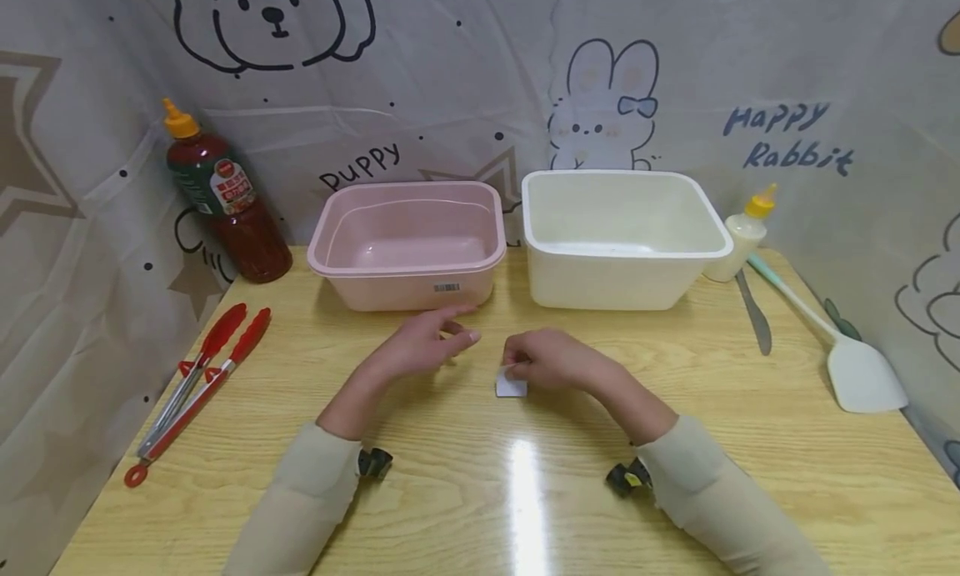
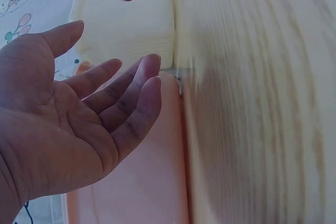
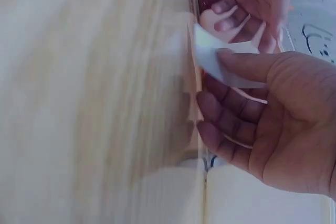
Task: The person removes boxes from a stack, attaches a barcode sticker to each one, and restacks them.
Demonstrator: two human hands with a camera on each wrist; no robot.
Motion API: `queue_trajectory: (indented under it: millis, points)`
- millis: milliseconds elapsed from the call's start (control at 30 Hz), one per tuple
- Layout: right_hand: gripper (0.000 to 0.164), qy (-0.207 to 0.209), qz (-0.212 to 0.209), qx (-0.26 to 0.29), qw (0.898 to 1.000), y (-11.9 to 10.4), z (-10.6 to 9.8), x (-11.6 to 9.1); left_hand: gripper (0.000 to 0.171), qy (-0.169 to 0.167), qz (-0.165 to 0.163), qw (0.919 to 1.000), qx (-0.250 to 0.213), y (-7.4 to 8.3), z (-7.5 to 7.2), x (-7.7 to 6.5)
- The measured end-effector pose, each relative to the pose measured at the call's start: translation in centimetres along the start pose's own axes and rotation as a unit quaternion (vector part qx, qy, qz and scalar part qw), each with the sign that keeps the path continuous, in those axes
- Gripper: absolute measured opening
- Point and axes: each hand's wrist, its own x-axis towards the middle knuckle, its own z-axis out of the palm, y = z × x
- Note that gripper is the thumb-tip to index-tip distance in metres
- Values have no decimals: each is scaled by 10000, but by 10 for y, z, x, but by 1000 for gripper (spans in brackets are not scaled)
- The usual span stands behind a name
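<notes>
My right hand (image 1: 558, 359) pinches a small white piece of paper (image 1: 511, 386) between thumb and fingers, near the middle of the wooden table. In the right wrist view the paper (image 3: 207, 51) looks thin and slightly bent, with the thumb pressed on its face. To the left, my left hand (image 1: 427, 341) hovers in front of the pink basin (image 1: 405, 288), its fingers loosely bent and holding nothing. The left wrist view shows its palm (image 2: 58, 129) bare. A cream-white basin (image 1: 607, 282) stands behind the right hand.
At the left lie red-tipped tongs (image 1: 198, 388), with a red sauce bottle (image 1: 228, 205) behind them. On the right are a squeeze bottle (image 1: 738, 242), a grey knife (image 1: 753, 313) and a white spatula (image 1: 862, 372). A printed cloth (image 1: 465, 84) hangs behind the table (image 1: 450, 493).
</notes>
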Motion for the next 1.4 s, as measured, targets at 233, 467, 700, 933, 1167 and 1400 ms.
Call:
queue_trajectory:
  millis: [233,467,700,933,1167,1400]
  points:
    - [13,848,260,1213,9886,16,-13,-1,58,20,140,9998,-159,6,2,3]
    - [22,1722,708,2239,9567,23,-22,-2,48,378,593,9970,-313,18,9,10]
    - [26,2000,928,2675,9380,22,-25,-2,47,434,554,9935,-893,24,20,22]
    - [17,2571,951,2774,9208,18,-25,-2,36,694,90,9847,-1595,31,27,26]
    - [12,2717,544,2000,9398,10,-22,0,43,468,11,9830,-1777,36,33,27]
    - [26,2465,57,1453,9582,7,-21,-3,41,663,-13,9753,-2106,34,35,28]
